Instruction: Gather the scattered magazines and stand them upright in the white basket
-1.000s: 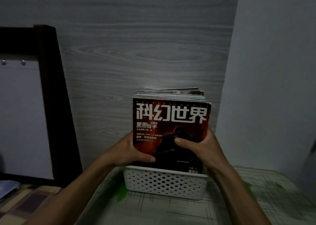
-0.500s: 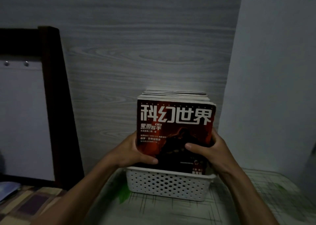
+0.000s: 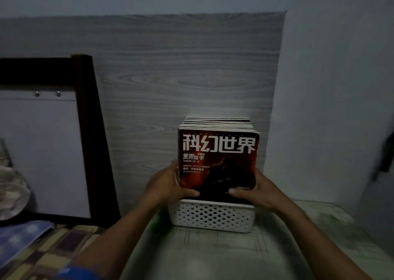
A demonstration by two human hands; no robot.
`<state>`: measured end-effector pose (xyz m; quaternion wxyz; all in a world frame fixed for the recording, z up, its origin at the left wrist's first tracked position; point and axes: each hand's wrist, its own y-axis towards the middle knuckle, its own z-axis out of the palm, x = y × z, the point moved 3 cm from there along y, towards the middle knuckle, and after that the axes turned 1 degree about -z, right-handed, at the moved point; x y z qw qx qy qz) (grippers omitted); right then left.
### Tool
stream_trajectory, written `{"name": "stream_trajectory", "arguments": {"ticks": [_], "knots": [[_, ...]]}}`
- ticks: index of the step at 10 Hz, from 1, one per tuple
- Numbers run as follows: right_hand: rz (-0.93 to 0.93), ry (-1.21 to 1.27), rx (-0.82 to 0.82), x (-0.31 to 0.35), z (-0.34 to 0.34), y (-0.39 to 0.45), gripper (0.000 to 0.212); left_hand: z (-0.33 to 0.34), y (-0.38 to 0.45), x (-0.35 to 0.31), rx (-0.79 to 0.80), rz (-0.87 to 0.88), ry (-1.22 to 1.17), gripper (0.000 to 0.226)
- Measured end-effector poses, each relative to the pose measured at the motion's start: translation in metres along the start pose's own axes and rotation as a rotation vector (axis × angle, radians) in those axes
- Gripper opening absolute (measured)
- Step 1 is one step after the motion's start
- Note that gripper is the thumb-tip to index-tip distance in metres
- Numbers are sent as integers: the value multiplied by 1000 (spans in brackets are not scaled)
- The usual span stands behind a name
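Observation:
A stack of several magazines (image 3: 217, 156) stands upright in the white perforated basket (image 3: 213, 217), its front cover red and black with large white characters. My left hand (image 3: 165, 183) grips the stack's lower left edge, thumb across the cover. My right hand (image 3: 257, 191) grips the lower right edge the same way. The stack's bottom is hidden behind the basket's front wall. The basket sits on a pale table (image 3: 213, 254) against a grey wood-grain panel.
A dark wooden frame (image 3: 89, 130) with a white board stands to the left. Patterned bedding (image 3: 49, 252) and a blue item (image 3: 19, 237) lie at the lower left. A grey wall (image 3: 332, 109) closes the right side.
The stack has sunk lower into the basket, and both hands have slid down its sides with it. The camera has tilted up and back.

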<state>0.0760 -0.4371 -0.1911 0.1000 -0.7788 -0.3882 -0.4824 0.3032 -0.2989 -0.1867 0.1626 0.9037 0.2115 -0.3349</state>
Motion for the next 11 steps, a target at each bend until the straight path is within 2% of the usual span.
{"name": "stream_trajectory", "arguments": {"ticks": [1,2,3,4,5,6,7,8,9,10,11], "knots": [[-5,-200,-24,17,-23,-34,105,-14,-27,3,-51,-59,-12,117],[-223,-373,-153,74,-44,-36,112,-40,-40,-12,-266,55,269,104],[-267,-634,-117,134,-48,-8,132,-65,-40,-61,-451,300,363,101],[-143,-995,56,156,-47,30,139,-67,-16,-102,-278,430,651,113],[-22,-1091,149,148,-46,55,125,-64,12,-112,-100,331,723,110],[-92,-1009,76,134,-46,67,104,-64,30,-108,-187,368,635,83],[-137,-1083,30,131,-46,71,96,-61,34,-102,-206,390,544,80],[-110,-1057,23,134,-49,73,86,-61,33,-105,-155,370,566,75],[-7,-991,85,127,-48,70,97,-59,26,-106,-129,318,641,78],[17,-1120,-4,135,-44,51,117,-58,6,-120,-153,219,780,96],[-188,-1177,-241,129,-39,27,110,-56,-11,-123,-258,222,660,105]]}}
